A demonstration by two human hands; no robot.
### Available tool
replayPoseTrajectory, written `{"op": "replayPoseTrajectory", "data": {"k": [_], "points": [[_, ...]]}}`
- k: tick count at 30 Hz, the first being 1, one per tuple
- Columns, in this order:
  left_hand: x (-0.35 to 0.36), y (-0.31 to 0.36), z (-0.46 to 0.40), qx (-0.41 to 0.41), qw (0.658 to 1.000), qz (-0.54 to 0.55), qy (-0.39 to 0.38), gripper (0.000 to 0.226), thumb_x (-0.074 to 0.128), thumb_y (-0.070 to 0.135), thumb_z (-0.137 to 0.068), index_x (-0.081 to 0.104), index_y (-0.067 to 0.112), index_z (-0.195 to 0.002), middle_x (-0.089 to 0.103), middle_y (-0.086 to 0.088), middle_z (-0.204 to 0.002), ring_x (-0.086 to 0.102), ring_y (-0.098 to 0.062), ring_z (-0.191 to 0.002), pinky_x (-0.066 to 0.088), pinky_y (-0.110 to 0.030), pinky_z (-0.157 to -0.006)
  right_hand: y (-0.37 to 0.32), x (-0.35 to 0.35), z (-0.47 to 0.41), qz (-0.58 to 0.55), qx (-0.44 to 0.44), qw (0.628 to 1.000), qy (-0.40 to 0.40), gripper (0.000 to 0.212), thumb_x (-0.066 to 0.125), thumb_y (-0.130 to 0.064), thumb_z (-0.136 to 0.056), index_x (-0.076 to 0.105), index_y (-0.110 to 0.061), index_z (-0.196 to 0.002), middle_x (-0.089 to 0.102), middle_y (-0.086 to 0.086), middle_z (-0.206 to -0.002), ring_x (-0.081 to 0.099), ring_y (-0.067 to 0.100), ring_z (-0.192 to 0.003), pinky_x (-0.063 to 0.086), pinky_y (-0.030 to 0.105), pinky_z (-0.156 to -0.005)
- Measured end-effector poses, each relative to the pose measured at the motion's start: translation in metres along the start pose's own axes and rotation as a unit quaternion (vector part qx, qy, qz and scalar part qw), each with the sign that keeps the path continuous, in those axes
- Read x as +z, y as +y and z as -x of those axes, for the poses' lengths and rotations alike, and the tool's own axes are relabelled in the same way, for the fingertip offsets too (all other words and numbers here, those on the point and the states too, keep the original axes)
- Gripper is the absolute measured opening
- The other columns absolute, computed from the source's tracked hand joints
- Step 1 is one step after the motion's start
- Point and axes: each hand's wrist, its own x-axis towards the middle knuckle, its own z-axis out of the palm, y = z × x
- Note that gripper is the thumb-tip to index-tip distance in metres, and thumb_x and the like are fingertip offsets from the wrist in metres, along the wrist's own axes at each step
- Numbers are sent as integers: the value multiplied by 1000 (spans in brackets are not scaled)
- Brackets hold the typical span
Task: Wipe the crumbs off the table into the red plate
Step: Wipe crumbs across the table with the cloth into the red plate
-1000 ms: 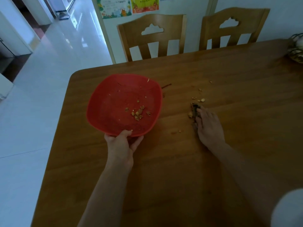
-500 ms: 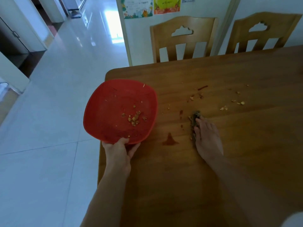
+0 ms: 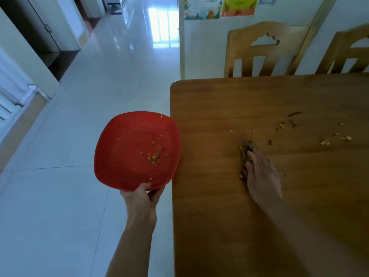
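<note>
My left hand (image 3: 142, 198) grips the near rim of the red plate (image 3: 127, 156), which hangs in the air just off the table's left edge, its right rim at the edge. A small heap of crumbs (image 3: 154, 155) lies in the plate. My right hand (image 3: 261, 176) lies flat on the wooden table (image 3: 219, 216), its edge pressed against a dark pile of crumbs (image 3: 245, 154) on its left side. More loose crumbs (image 3: 325, 142) are scattered on the table farther right and back.
Two wooden chairs (image 3: 265, 48) stand at the table's far side against a white wall with posters (image 3: 201, 7). White tiled floor (image 3: 79, 136) spreads to the left of the table, below the plate.
The plate has moved left, from resting over the table's corner to hanging past its left edge. My right hand has slid the crumb pile leftward, leaving some crumbs behind on its right.
</note>
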Motion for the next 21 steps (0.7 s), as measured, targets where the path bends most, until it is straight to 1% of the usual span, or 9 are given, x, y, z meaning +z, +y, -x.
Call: {"op": "replayPoseTrajectory", "data": {"k": [3,6,9,12,16,21], "points": [[-8,2,-3,-10,1000,8,6,71,44,-20,-88,37,18,-147,52,-13,-141,65,-37,-107,64,-39,-72,-18,7,4,-4,1,1000,-7,44,28,-35,-101,34,-23,-144,25,-5,-156,17,16,-144,20,33,-115],[-16,3,-5,-17,1000,14,1,70,44,-21,-88,38,19,-145,53,-10,-135,65,-34,-104,65,-39,-71,-38,17,8,1,0,1000,-12,44,28,-34,-101,33,-24,-144,24,-5,-156,17,16,-144,20,34,-115],[-21,2,-9,-20,1000,13,3,71,44,-21,-88,37,19,-145,53,-10,-134,65,-37,-109,64,-42,-76,-53,24,12,5,-10,1000,-16,44,27,-33,-101,33,-23,-144,24,-5,-156,16,16,-144,17,33,-115],[-31,0,-13,-17,999,23,32,70,44,-22,-88,37,21,-142,53,-11,-134,64,-37,-111,61,-47,-85,-66,30,16,14,-31,999,-12,44,27,-32,-102,34,-21,-143,25,-3,-156,16,16,-144,15,32,-116],[-41,-10,-13,-23,996,36,72,72,42,-23,-88,32,18,-146,50,-11,-131,62,-37,-112,57,-48,-90,-76,37,19,12,-45,999,-12,43,28,-32,-102,35,-20,-143,27,-3,-155,17,15,-144,15,32,-116],[-45,-31,-13,-37,993,2,116,80,38,-24,-87,24,21,-153,46,-13,-136,59,-36,-114,57,-47,-89,-86,45,24,7,-67,998,5,42,33,-30,-101,39,-18,-140,34,0,-151,25,17,-141,21,35,-115]]}}
